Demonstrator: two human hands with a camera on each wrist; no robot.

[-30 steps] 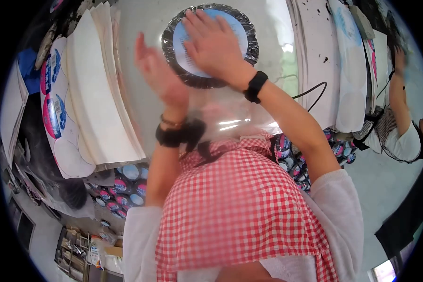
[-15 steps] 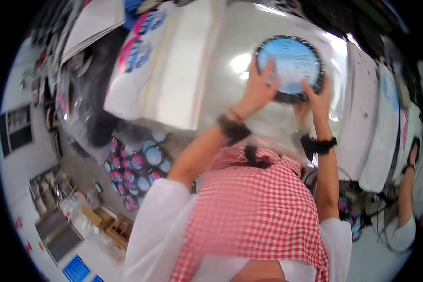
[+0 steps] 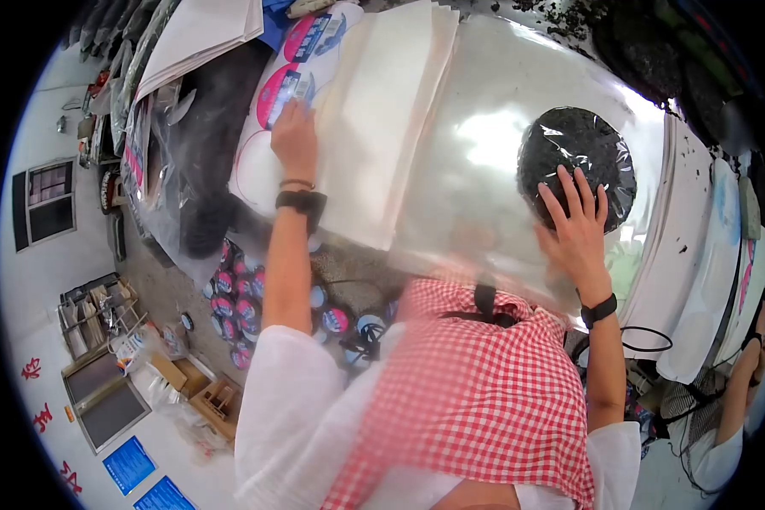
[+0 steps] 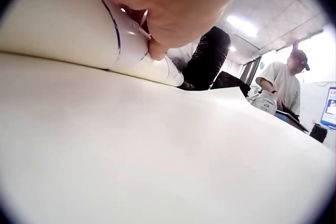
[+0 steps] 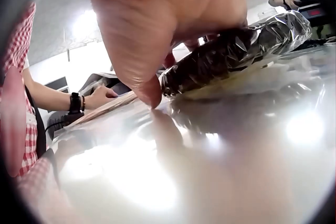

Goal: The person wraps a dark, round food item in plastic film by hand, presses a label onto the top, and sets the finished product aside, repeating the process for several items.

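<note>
Wrapped discs at work: 1. The dark wrapped disc (image 3: 574,136) is lying on the shiny work surface (image 3: 467,204), toward its right side, with your right hand (image 3: 576,234) resting over its near edge. Your right fingers are spreading nearly straight across the film; the right wrist view is showing the thumb touching the shiny surface just beside the disc.

Your left hand (image 3: 296,146) is working well apart from it, at the label sheet (image 3: 259,161). Its fingers are curling in and pinching at the sheet — the fingertips are partly hidden, so the exact spot is unclear. Printed pink-and-blue labels showing there: 2 (image 3: 300,38). One stack of cream sheets (image 3: 382,102) is lying between the labels and the shiny surface.

Black wrist bands: 2, one on each of your wrists; your left wrist is also wearing 1 bracelet (image 3: 297,184).

On the floor, many labelled discs (image 3: 246,297) are lying in a heap — overlapping, no reliable count. Blue posters: 2 (image 3: 130,460). Red wall characters: 3 (image 3: 42,416).
</note>
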